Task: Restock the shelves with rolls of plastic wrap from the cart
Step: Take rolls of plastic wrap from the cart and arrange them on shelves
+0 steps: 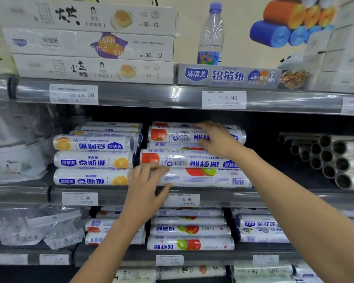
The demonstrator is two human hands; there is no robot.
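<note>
On the middle shelf, the left hand grips the left end of the bottom plastic wrap roll, fingers curved over its top and thumb along its front, just above the 9.90 price tag. The right hand clasps the upper plastic wrap roll, fingers over the top, thumb beneath. Between the two lies a tomato-label roll, all stacked lengthwise along the shelf front. Touching this stack on the left are the orange-label rolls, three high at the front. Well to the right, silver tubes lie piled with their open ends outward. One shelf up stand an aluminium foil box, a water bottle and white baking paper boxes. The shelf below holds more wrap rolls.
</note>
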